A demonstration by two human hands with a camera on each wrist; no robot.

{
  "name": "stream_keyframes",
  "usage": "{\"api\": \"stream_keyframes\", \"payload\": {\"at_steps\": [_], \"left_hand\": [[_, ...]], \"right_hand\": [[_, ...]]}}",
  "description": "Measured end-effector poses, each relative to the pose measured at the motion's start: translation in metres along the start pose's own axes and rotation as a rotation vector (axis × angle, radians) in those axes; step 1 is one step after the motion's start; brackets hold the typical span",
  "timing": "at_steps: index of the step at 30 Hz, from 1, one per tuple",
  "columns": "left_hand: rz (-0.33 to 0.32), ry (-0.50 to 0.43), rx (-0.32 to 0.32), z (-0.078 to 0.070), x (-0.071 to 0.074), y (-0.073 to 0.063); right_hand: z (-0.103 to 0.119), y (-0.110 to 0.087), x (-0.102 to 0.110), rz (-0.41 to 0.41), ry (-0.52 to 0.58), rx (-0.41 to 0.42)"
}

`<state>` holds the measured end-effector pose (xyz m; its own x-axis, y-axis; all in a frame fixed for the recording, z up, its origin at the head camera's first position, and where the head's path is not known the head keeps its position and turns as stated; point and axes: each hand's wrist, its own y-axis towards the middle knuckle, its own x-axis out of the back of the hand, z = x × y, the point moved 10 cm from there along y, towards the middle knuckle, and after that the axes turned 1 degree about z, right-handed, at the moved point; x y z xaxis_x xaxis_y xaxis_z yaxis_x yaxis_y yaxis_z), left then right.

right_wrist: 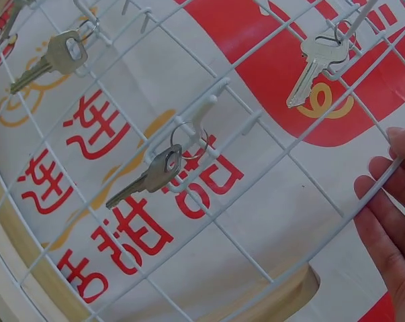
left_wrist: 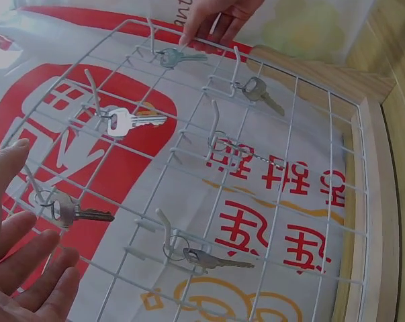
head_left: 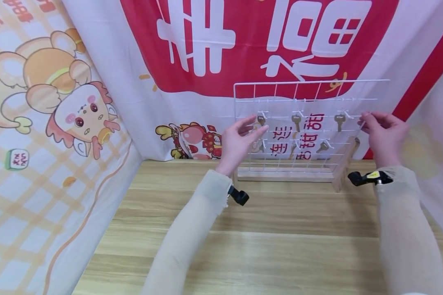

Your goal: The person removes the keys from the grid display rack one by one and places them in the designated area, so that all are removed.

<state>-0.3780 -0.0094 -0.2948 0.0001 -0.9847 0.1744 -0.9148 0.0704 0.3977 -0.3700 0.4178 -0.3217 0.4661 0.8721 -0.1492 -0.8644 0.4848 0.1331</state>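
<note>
A white wire grid rack [head_left: 286, 82] stands upright on a wooden base [head_left: 284, 177], with several metal keys on rings hanging from its hooks. My left hand [head_left: 240, 137] is at the rack's upper left, thumb and fingers spread beside the upper-left key [left_wrist: 64, 211] and holding nothing. At the opposite side, my right hand [head_left: 387, 133] pinches the rack's edge wire between thumb and fingers, as the right wrist view shows its fingers [right_wrist: 383, 231] at that wire. The upper-right key [right_wrist: 316, 60] and a lower key [right_wrist: 163, 169] hang close to this hand.
A wood-grain tabletop [head_left: 243, 254] lies under the rack and my arms. Behind the rack hangs a white and red printed cloth [head_left: 251, 49]; another cartoon-printed cloth [head_left: 33, 196] covers the left side. Each wrist carries a small black camera mount [head_left: 240, 196].
</note>
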Motion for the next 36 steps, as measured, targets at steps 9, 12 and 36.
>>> {"api": "stream_keyframes", "payload": {"at_steps": [9, 12, 36], "left_hand": [[-0.032, -0.009, 0.007, 0.000, -0.001, 0.016], [-0.052, 0.024, -0.009, -0.003, 0.000, 0.020], [-0.020, 0.128, -0.025, -0.013, -0.010, 0.028]], "right_hand": [[0.002, 0.000, -0.004, -0.002, 0.024, 0.025], [0.003, 0.000, -0.005, -0.006, 0.033, 0.027], [-0.002, 0.002, 0.001, -0.011, 0.002, 0.025]]}}
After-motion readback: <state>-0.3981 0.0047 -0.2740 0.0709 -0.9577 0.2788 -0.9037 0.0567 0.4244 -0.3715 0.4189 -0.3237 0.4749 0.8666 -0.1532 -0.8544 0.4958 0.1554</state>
